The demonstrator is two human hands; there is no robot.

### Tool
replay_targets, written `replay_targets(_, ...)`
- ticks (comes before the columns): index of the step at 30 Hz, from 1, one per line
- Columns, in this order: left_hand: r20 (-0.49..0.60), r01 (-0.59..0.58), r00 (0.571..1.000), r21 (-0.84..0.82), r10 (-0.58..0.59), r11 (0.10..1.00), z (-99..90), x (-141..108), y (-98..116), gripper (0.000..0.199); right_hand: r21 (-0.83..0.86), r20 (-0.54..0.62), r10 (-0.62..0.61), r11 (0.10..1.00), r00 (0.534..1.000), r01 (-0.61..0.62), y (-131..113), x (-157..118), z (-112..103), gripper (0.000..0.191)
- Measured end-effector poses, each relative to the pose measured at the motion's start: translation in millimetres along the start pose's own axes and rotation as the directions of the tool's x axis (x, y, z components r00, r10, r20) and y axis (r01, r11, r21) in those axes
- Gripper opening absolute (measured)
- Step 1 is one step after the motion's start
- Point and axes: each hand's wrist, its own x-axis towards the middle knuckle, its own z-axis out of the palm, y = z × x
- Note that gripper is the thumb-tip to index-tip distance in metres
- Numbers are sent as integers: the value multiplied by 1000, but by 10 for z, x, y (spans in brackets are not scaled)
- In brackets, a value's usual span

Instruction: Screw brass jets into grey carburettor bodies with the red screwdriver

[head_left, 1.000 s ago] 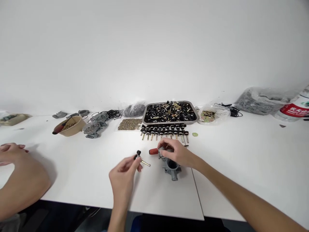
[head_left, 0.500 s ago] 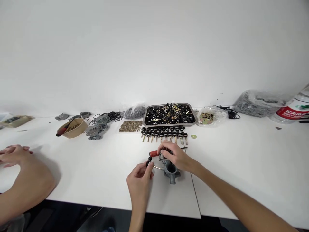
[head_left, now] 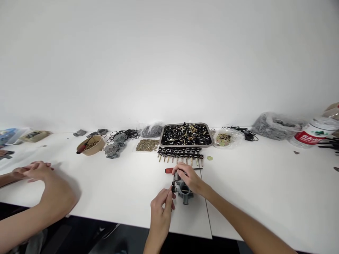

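Observation:
A grey metal carburetor body [head_left: 185, 198] stands on the white table in front of me, its round bore facing up. My left hand [head_left: 162, 204] pinches a black-capped fitting [head_left: 173, 187] against the body's left side; its brass rod shows across the bore. Over the top of the body lies my right hand [head_left: 187, 176], its fingers curled round the upper part. Just behind, a red-handled screwdriver [head_left: 168, 170] rests on the table, partly hidden by that hand. Further back is a row of black fittings with brass rods [head_left: 180, 152].
Behind the row sits a metal tray [head_left: 212, 141] of black and brass parts. Brass pieces [head_left: 147, 145], a bowl [head_left: 97, 148] and grey bodies [head_left: 115, 146] are left; bags [head_left: 275, 126] and a bottle [head_left: 307, 137] right. Another person's hands [head_left: 37, 171] rest at the left.
The brass rod has gone into the side of the body, and the black cap now meets it. My left hand has moved right and closer to the body. The view has shifted slightly.

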Motion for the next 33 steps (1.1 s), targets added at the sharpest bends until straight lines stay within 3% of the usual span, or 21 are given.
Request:
replay_targets(10, -16, 70, 997, 84, -69, 994, 49, 11, 72, 38, -20, -38, 46, 999, 998, -47, -14, -22, -10, 26)
replay_targets(16, -16, 9, 1000, 158, -6, 987, 44, 26, 121, 38, 18, -26, 5, 1000, 1000, -4, 46, -12, -8, 26)
replay_targets(20, -25, 136, 990, -76, -138, 988, 35, 96, 106, 36, 22, -17, -24, 999, 1000, 24, 80, -5, -16, 27)
replay_targets(23, -11, 211, 974, -314, -225, 926, 28, 116, 89, 30, 21, 4, -42, 999, 999, 42, 79, 5, -20, 28)
replay_targets(29, 73, 226, 972, -527, -222, 819, 33, 89, -1, 33, 12, 47, -41, 999, 998, 41, 70, 30, -35, 26)
replay_targets(33, 67, 219, 972, -614, -226, 758, 51, 119, -87, 30, 6, 58, -32, 999, 998, 31, 79, 28, -47, 25)
